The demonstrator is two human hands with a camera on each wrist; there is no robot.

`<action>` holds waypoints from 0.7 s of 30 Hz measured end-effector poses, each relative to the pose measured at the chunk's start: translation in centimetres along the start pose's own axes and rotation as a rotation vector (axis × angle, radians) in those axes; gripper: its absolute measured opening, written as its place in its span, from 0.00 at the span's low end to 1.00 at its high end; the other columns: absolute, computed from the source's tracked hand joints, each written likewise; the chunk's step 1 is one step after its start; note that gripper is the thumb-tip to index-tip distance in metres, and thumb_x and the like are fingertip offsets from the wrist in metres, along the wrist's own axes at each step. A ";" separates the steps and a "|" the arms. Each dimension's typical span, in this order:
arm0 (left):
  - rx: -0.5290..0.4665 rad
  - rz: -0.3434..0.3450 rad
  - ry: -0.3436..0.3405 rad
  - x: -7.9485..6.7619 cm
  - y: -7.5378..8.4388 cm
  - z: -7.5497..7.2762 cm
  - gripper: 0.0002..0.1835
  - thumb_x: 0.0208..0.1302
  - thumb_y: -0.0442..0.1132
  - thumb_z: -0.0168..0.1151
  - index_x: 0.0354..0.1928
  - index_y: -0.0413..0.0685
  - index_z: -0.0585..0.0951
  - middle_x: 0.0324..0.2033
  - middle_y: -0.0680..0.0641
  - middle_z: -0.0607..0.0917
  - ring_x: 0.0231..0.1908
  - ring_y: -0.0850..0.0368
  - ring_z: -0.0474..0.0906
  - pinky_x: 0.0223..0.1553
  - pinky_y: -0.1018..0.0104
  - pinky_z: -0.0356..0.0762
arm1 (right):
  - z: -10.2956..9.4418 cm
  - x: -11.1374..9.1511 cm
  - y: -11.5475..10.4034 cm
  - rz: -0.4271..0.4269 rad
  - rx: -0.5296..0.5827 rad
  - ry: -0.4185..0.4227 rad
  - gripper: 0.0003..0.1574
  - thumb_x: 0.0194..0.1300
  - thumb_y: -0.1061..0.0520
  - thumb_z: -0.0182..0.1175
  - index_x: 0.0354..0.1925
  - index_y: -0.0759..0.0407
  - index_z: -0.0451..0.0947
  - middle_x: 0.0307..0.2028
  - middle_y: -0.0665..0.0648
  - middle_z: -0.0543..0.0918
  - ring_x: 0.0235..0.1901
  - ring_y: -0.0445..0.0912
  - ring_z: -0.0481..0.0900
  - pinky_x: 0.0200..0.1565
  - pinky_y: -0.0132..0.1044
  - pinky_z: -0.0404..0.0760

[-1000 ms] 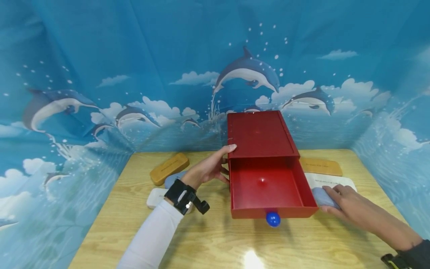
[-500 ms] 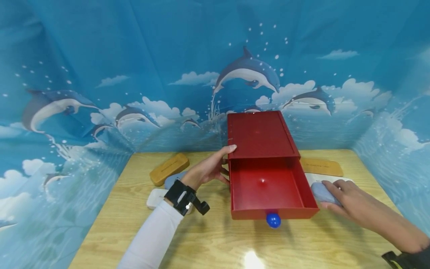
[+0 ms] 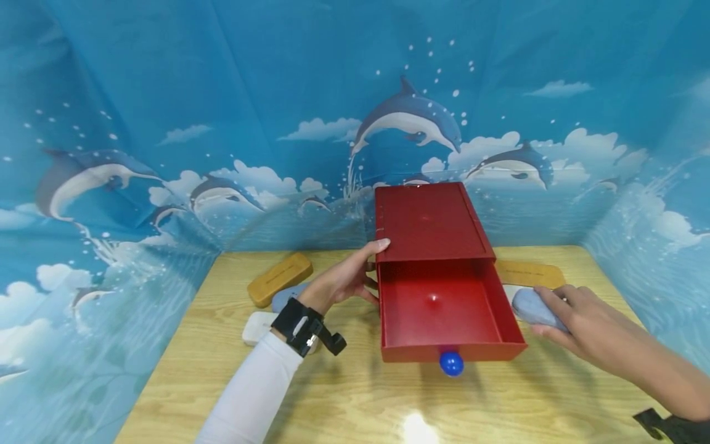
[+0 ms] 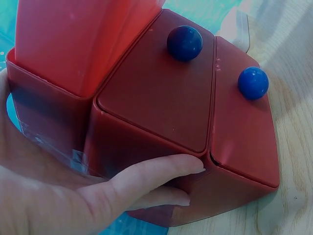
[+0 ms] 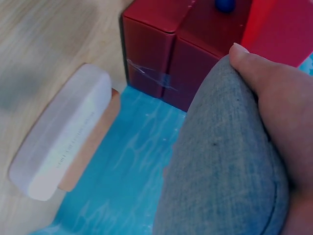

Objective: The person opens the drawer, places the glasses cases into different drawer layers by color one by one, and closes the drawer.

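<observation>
Case (image 3: 531, 308) gripped in my right fingers (image 3: 552, 302) looks light, stiff, non-slip; hold by sides. Left fingers (image 4: 151, 174), straight, against box (image 3: 424, 222).

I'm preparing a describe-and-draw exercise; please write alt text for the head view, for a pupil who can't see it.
A person's right hand holds a grey-blue case beside an open red drawer, while the left hand rests against the side of the red cabinet. More cases lie on the wooden table, before a blue dolphin backdrop.
</observation>
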State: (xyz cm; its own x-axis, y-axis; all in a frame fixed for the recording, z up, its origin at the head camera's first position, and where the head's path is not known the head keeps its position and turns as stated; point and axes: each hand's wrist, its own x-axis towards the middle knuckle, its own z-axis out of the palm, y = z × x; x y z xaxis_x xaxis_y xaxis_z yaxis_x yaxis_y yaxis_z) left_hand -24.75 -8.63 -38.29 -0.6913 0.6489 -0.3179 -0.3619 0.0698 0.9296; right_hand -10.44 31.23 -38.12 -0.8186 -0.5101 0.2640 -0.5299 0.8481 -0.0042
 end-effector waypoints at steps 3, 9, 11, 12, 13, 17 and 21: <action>-0.007 -0.007 0.006 0.0 0.0 0.0 0.43 0.59 0.70 0.52 0.71 0.60 0.52 0.63 0.38 0.63 0.49 0.34 0.75 0.40 0.38 0.77 | -0.3 0.1 0.0 0.002 -0.017 0.024 0.43 0.54 0.39 0.66 0.59 0.67 0.71 0.40 0.63 0.77 0.35 0.55 0.75 0.28 0.47 0.77; -0.005 0.002 0.002 0.0 0.0 0.0 0.42 0.60 0.69 0.51 0.71 0.60 0.53 0.63 0.38 0.64 0.48 0.34 0.75 0.40 0.37 0.76 | -0.9 0.6 -0.1 -0.008 -0.033 0.058 0.44 0.55 0.38 0.65 0.57 0.68 0.72 0.39 0.65 0.77 0.34 0.57 0.75 0.27 0.49 0.77; -0.003 0.005 -0.003 0.0 -0.1 0.0 0.42 0.60 0.69 0.50 0.70 0.60 0.53 0.63 0.38 0.64 0.48 0.34 0.75 0.40 0.37 0.76 | -1.1 0.8 -0.1 -0.027 -0.036 0.078 0.44 0.53 0.38 0.66 0.57 0.69 0.72 0.38 0.65 0.77 0.33 0.56 0.74 0.26 0.48 0.76; -0.002 0.006 -0.005 0.0 -0.1 0.0 0.42 0.60 0.69 0.50 0.70 0.60 0.53 0.63 0.38 0.64 0.48 0.34 0.75 0.40 0.37 0.76 | -1.3 0.9 0.0 -0.035 -0.036 0.086 0.44 0.53 0.39 0.67 0.56 0.69 0.72 0.38 0.65 0.77 0.33 0.56 0.74 0.26 0.48 0.76; -0.001 0.006 -0.005 0.0 -0.1 -0.1 0.42 0.60 0.69 0.50 0.70 0.59 0.53 0.63 0.37 0.64 0.48 0.34 0.75 0.40 0.37 0.76 | -1.4 1.0 -0.1 -0.040 -0.041 0.088 0.44 0.52 0.39 0.67 0.56 0.69 0.72 0.38 0.64 0.77 0.32 0.56 0.74 0.26 0.48 0.75; -0.001 0.004 -0.003 0.0 -0.1 -0.1 0.42 0.60 0.69 0.51 0.71 0.59 0.53 0.63 0.37 0.63 0.48 0.34 0.75 0.40 0.37 0.76 | -2.0 1.4 -0.3 -0.032 -0.066 0.075 0.45 0.54 0.38 0.66 0.57 0.69 0.71 0.38 0.65 0.77 0.33 0.56 0.74 0.28 0.49 0.76; -0.005 0.002 -0.009 0.0 -0.1 -0.1 0.42 0.61 0.69 0.50 0.71 0.61 0.52 0.64 0.38 0.62 0.49 0.34 0.75 0.40 0.37 0.76 | -2.6 1.7 -0.6 -0.013 -0.090 0.055 0.46 0.55 0.37 0.64 0.59 0.69 0.70 0.38 0.66 0.77 0.35 0.59 0.74 0.31 0.53 0.76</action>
State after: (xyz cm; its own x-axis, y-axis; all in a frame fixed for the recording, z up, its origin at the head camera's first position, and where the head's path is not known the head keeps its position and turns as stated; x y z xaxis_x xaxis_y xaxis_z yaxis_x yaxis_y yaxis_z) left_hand -24.79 -8.74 -38.35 -0.6865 0.6559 -0.3138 -0.3632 0.0646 0.9295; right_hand -10.95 30.16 -35.19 -0.7973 -0.5144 0.3159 -0.5159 0.8523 0.0858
